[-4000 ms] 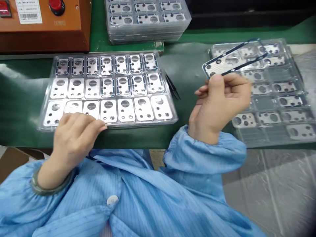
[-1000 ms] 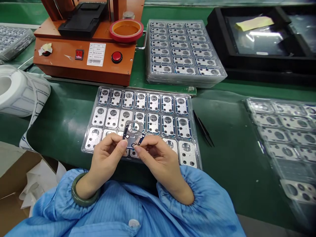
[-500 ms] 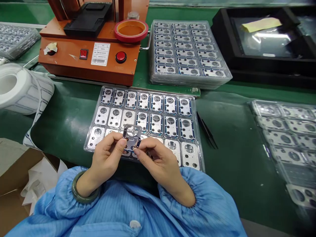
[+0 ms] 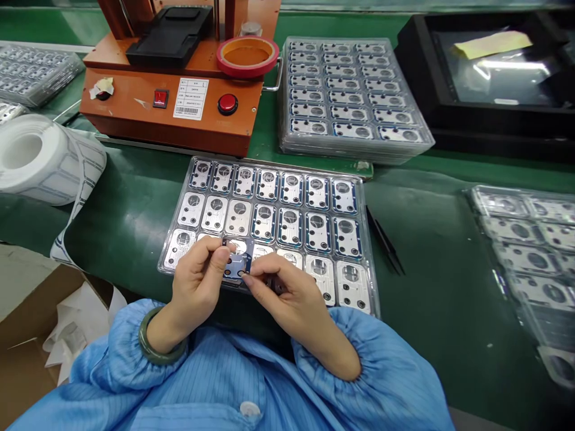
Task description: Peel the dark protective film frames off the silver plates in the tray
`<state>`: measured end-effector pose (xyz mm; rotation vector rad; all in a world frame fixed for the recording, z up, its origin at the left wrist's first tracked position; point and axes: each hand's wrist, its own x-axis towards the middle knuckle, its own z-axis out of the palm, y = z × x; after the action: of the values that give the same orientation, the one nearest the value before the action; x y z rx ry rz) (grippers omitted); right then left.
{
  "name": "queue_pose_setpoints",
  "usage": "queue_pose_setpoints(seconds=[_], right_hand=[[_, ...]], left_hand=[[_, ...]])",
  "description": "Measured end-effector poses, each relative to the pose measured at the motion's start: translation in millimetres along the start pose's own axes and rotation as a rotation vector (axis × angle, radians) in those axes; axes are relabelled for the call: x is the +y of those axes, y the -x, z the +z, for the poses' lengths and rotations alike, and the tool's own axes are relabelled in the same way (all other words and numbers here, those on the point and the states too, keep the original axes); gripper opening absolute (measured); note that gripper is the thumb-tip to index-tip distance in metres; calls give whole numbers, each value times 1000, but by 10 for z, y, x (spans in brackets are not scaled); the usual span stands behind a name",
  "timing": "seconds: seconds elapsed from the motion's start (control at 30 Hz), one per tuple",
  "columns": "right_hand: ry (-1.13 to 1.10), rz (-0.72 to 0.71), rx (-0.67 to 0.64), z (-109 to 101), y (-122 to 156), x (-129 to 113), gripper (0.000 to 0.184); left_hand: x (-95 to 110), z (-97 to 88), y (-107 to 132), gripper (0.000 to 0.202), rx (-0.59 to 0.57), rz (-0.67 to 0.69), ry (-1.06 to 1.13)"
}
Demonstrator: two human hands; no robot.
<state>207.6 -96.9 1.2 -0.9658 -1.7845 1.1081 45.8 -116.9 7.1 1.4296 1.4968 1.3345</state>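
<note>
Both my hands meet over the near edge of a clear plastic tray (image 4: pixel 269 163). My left hand (image 4: pixel 197 281) and my right hand (image 4: pixel 291 293) pinch a small metal plate with a dark blue border (image 4: pixel 236 266) between thumbs and fingers, low above the tray. The tray holds several rectangular metal plates (image 4: pixel 291 190) in rows. Most in the upper rows have blue edging, while others at the left and near row look bare. A dark scrap shows under my right fingers, too small to name. The tray's near middle is hidden by my hands.
Black-tipped tweezers (image 4: pixel 386 242) lie right of the tray. Behind it stand an orange machine (image 4: pixel 171 108) and a stack of trays (image 4: pixel 354 102). A further tray (image 4: pixel 525 257) sits at right, a label roll (image 4: pixel 31 155) at left, a black case (image 4: pixel 485 78) far right, a cardboard box (image 4: pixel 36 311) lower left.
My hands have lowered the plate closer to the tray since the earlier frames. Earlier, my right hand alone held it up over the right tray. The whole view has drifted slightly.
</note>
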Motion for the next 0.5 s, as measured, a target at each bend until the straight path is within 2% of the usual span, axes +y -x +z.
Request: queue_pose_setpoints(seconds=[0.3, 0.5], right_hand=[[16, 6, -28, -8, -8, -19, 9], [22, 3, -80, 0, 7, 1, 10]], left_hand=[[-9, 0, -21, 13, -21, 104, -40], [-15, -2, -23, 19, 45, 119, -97]])
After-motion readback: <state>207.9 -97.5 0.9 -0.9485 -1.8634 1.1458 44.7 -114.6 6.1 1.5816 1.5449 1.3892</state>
